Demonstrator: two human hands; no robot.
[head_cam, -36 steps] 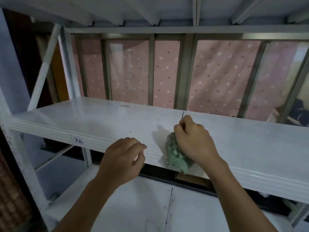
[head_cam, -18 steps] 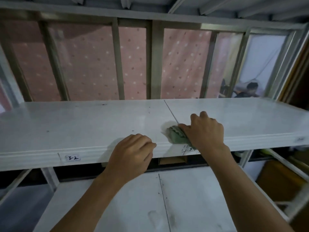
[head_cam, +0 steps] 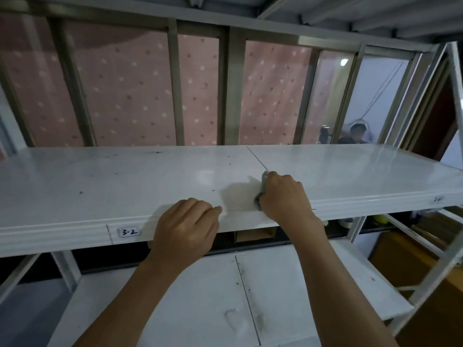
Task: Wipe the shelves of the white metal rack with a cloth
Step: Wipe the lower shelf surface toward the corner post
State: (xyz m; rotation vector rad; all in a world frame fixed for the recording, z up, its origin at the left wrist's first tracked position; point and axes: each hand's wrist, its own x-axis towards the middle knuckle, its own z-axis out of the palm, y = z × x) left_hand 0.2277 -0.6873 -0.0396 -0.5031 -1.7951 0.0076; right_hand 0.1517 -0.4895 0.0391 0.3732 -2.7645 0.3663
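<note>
The white metal rack's middle shelf (head_cam: 100, 181) runs across the view, with a seam near its centre and dark specks on its left half. My right hand (head_cam: 283, 196) presses a green cloth (head_cam: 258, 202) onto the shelf just right of the seam; the hand covers most of the cloth. My left hand (head_cam: 186, 231) is curled over the shelf's front lip beside a label reading 3-2 (head_cam: 129, 231), holding nothing else.
A lower shelf (head_cam: 200, 296) lies beneath, stained near its seam. Behind the rack is a barred window with a pink dotted curtain (head_cam: 130, 96). A person (head_cam: 355, 134) sits beyond the glass at the right. Brown boxes (head_cam: 400, 259) stand low right.
My view has swung rightward and settled on the shelf's middle. My right hand slid the cloth further back along the seam and now covers more of it. My left hand stays on the lip.
</note>
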